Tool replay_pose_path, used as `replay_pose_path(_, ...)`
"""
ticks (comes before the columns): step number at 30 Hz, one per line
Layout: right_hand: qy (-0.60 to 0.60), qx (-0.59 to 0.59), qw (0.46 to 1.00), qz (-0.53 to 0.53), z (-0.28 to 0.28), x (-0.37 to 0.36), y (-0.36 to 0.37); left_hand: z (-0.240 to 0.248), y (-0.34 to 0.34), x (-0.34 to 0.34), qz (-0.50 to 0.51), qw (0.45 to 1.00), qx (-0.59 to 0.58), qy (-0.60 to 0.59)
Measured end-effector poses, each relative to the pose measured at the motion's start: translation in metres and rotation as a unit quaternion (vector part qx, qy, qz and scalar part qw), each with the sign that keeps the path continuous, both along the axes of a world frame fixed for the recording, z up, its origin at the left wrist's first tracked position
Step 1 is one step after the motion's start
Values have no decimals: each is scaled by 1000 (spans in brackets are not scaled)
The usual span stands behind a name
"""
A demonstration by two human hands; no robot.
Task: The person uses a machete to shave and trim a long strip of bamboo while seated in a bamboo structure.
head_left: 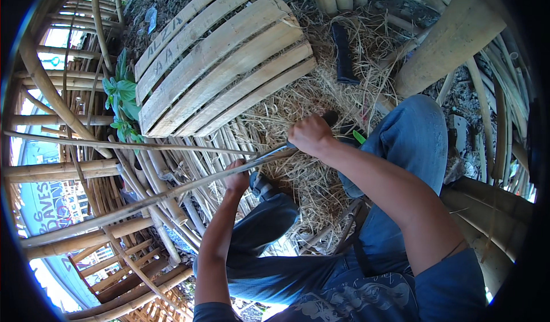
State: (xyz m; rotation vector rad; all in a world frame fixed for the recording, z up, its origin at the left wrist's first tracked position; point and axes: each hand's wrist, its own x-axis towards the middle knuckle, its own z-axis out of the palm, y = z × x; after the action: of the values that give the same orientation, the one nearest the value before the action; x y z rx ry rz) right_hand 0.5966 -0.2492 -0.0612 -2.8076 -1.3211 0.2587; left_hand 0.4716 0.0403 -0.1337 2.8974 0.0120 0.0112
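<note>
My right hand (310, 134) is clenched around the dark handle of a knife (321, 125), blade pointing left and lying against a long thin bamboo strip (172, 191). My left hand (236, 179) is closed around the same strip just below the blade. The strip runs from the two hands down and to the left, crossing above the stacked poles, its far end out of reach near the frame edge.

Directly beneath the hands: a heap of dry shavings and straw (309, 179) on the ground. My knees in blue jeans (407, 144) sit either side of it, the right knee close under the right forearm.

Above the hands, a slatted bamboo panel (223, 53) lies flat; handwritten dark letters sit on its upper left slat. A dark flat sheath-like object (344, 56) lies in the straw to the panel's right. A small green-handled tool (359, 136) lies just beside my right hand, partly hidden.

Left: a bundle of thin bamboo canes (166, 167) under the strip, a green leafy plant (121, 96), and thick bamboo poles (57, 170). Below them, a pale blue banner (43, 213) with white lettering, curved and partly screened by poles. Upper right: a thick pale bamboo post (452, 33).
</note>
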Motion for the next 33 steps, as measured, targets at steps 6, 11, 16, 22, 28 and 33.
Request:
replay_pose_path(6,133,-17,985,-104,20,13,3,-3,3,24,-39,991,123,26)
replay_pose_path(11,163,-102,974,-120,-1,16,-27,-41,-32,18,-78,973,-115,184)
replay_pose_path(16,177,-146,962,-147,-8,21,-47,-55,-52,29,-122,983,-69,119)
replay_pose_path(22,175,-140,966,-130,-21,33,-42,-48,-44,39,-169,978,-122,4)
replay_pose_path(28,102,-35,989,-102,-52,19,-44,-51,-35,22,-75,987,-104,95)
replay_pose_path(33,66,-70,993,-76,-63,8,-32,-57,-35,16,-53,997,-14,53)
